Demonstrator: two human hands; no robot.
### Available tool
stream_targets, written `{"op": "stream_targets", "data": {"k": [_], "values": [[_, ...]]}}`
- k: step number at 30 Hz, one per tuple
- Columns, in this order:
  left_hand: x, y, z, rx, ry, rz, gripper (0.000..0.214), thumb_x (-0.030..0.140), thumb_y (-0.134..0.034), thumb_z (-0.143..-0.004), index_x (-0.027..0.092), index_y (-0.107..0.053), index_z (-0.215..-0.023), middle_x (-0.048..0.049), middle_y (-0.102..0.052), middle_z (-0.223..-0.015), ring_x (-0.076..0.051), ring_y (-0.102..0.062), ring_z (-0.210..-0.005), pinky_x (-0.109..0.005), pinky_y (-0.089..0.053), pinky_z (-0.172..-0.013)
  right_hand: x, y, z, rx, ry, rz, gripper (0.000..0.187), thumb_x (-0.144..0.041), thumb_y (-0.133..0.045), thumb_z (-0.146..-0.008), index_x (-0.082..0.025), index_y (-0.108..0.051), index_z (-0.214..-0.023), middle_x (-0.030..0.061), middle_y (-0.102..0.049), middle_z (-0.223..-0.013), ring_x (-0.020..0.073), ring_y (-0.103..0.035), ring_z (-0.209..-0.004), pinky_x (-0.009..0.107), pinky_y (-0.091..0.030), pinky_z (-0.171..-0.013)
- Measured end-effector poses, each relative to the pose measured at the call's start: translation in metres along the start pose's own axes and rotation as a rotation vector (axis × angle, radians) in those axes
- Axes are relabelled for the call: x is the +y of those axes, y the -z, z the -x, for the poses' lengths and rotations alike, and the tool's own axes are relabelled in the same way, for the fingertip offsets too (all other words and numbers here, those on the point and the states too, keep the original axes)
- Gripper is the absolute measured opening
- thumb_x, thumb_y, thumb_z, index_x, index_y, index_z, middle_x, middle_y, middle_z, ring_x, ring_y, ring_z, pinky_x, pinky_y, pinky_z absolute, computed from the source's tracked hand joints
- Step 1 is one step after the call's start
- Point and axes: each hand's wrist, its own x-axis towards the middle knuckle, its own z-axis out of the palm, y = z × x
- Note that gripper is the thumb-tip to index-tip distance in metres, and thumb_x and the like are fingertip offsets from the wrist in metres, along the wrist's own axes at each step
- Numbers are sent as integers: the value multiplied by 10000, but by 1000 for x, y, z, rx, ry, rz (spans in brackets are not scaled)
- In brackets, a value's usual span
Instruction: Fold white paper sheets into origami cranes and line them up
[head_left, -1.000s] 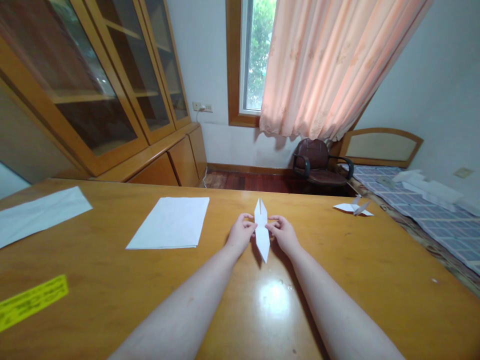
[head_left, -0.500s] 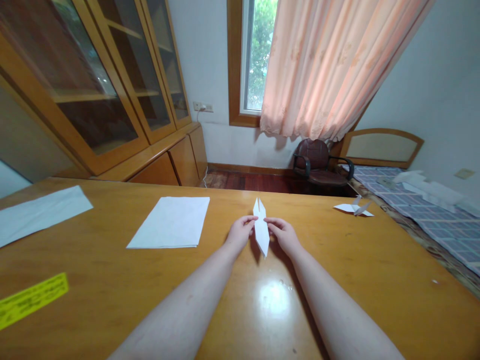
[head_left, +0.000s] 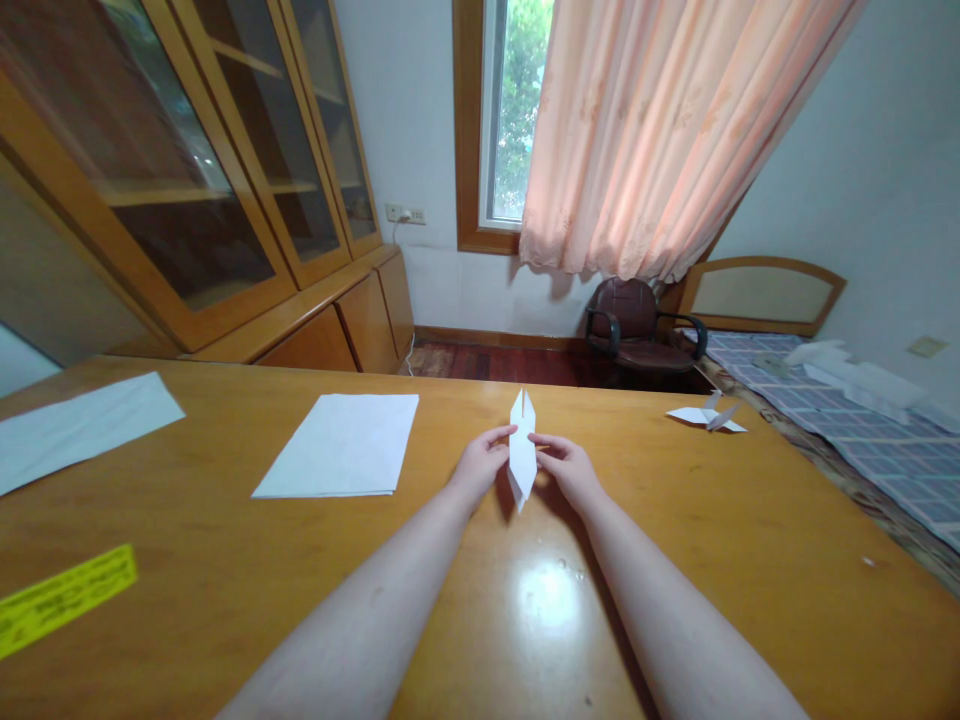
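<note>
Head view: a folded white paper [head_left: 522,455] is being pinched upright between the left hand [head_left: 480,466] and right hand [head_left: 571,468], above the surface [head_left: 225,560]; both hands' fingers are being closed on its sides.

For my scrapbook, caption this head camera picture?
Left hand and right hand pinch a folded white paper over the wooden table.

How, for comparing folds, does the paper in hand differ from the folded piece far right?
The held paper is narrow and pointed; the far piece spreads wings. The held paper is pinched by left hand and right hand; the far piece lies on the table. Both are white.
</note>
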Motion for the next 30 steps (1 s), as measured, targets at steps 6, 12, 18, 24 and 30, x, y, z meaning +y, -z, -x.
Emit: {"op": "stream_targets", "data": {"k": [6,12,18,24,30], "values": [[-1,2,0,-22,-19,-47,423,172,-642,-702,138,-593,-1121,-58,-706,-801,-153,-651,-778,-267,-495,-766,-2,-1,0,23,10,34,351,-344,-726,-631,-177,-689,-937,62,-702,-768,185,-640,-693,319,-494,-690],[-7,3,-2,-21,-33,-90,369,208,-665,-690,142,-621,-1050,-79,-708,-876,-162,-651,-815,-279,-496,-779,-4,-2,1,67,32,76,333,-375,-722,-625,-182,-703,-896,62,-699,-741,209,-642,-723,332,-492,-684],[-3,2,0,28,-135,-263,187,184,-648,-673,145,-689,-851,-80,-707,-880,-174,-642,-803,-284,-490,-768,-3,-2,1,59,85,130,252,-362,-711,-633,-198,-713,-824,57,-704,-813,207,-630,-788,342,-476,-756],[4,-1,3,59,-212,-407,114,226,-657,-669,162,-704,-751,-54,-697,-804,-178,-620,-775,-282,-474,-743,1,-1,0,38,128,164,197,-354,-701,-649,-193,-706,-762,47,-695,-801,195,-620,-781,333,-462,-774],[5,-3,4,48,-227,-496,102,265,-665,-663,173,-698,-693,-32,-676,-713,-177,-601,-727,-264,-451,-689,2,-3,0,36,108,186,199,-361,-683,-658,-179,-681,-738,38,-679,-763,186,-601,-738,313,-459,-733]]}}
